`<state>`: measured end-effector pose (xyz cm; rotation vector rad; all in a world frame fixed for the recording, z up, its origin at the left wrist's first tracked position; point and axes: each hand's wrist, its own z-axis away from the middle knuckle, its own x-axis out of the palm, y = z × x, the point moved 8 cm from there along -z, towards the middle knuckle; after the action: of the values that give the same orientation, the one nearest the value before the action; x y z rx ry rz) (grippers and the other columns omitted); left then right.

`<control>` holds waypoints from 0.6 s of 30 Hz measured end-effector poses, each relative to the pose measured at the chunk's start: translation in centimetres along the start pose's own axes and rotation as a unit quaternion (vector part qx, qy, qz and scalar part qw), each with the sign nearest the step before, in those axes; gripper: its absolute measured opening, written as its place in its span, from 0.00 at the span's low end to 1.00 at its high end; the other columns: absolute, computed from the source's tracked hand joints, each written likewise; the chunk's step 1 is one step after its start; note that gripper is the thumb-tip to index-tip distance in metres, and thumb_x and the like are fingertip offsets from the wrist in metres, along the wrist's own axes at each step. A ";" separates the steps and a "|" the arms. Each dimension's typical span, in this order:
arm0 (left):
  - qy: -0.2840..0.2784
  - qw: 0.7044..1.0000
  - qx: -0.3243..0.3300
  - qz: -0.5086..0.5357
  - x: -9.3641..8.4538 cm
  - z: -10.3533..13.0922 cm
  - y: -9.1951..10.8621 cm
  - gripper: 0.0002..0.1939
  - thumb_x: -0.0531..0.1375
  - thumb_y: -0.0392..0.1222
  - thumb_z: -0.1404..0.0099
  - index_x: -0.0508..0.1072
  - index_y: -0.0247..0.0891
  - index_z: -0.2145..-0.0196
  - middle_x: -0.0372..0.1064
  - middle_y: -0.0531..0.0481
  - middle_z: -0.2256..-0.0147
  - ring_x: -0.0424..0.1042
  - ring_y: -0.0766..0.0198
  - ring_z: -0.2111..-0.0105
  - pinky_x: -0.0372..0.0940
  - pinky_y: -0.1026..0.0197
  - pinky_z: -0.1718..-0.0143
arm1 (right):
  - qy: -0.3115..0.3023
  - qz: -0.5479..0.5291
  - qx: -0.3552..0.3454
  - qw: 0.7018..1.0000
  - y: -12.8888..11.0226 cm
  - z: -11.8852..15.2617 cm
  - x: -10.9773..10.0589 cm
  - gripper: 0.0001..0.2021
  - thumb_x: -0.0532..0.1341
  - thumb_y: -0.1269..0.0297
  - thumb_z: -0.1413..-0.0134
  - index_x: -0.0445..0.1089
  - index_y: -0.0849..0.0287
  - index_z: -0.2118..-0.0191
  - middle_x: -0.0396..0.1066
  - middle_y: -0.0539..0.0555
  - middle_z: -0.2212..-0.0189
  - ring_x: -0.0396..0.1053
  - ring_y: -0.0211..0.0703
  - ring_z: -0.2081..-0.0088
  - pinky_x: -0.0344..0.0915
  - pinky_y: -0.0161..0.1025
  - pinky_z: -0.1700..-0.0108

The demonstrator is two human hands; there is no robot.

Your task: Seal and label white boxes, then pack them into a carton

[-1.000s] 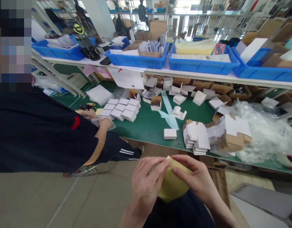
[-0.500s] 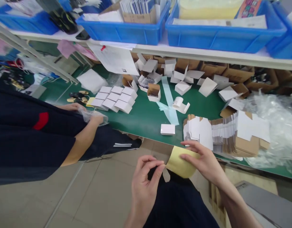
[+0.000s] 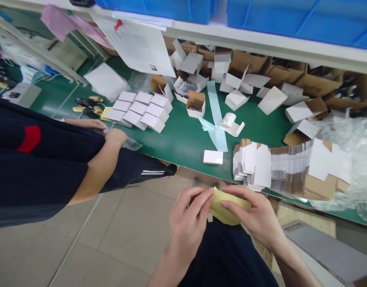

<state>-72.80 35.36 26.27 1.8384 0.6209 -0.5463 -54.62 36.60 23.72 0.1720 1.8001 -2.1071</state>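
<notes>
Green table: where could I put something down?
There's bare room on the green table between the grid of white boxes and the single white box, and right of the paper roll, behind the flat cartons. It's crowded along the back, with open brown boxes, and at the right, with clear plastic.

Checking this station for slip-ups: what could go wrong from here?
1. The left hand and right hand hold the curved yellow paper out in front of the green table; if it slips, it might land on the floor.
2. A small white box sits near the table's front edge, so a bump could knock it off.
3. The flattened cartons also lie by that edge and might slide if brushed.
</notes>
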 end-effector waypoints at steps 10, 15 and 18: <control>-0.015 0.997 0.077 -0.007 1.1 -1.8 -0.4 0.15 0.66 0.26 0.37 0.76 0.42 0.55 0.75 0.49 0.61 0.73 0.62 0.60 0.68 0.58 0.57 | -0.015 -0.021 0.049 0.998 1.8 -2.0 0.2 0.15 0.69 0.54 0.41 0.77 0.42 0.49 0.79 0.46 0.51 0.76 0.46 0.49 0.70 0.40 0.46; -0.008 0.995 -0.013 0.095 2.0 -1.7 -2.6 0.12 0.64 0.28 0.35 0.77 0.41 0.57 0.72 0.49 0.60 0.73 0.64 0.60 0.69 0.63 0.58 | -0.016 -0.073 0.083 0.994 5.2 -4.8 -0.3 0.15 0.71 0.53 0.44 0.77 0.45 0.52 0.79 0.49 0.55 0.75 0.46 0.53 0.70 0.40 0.51; 0.023 0.987 -0.102 0.121 2.6 -1.7 -5.3 0.08 0.64 0.33 0.34 0.77 0.43 0.58 0.73 0.51 0.60 0.74 0.65 0.59 0.70 0.64 0.58 | 0.045 -0.122 0.109 0.985 8.3 -8.0 -1.3 0.20 0.71 0.52 0.45 0.73 0.47 0.48 0.79 0.50 0.61 0.75 0.46 0.61 0.69 0.39 0.61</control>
<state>-74.15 38.92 21.49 1.7051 0.4572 -0.2691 -51.63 43.67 14.97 0.1079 1.7109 -2.5074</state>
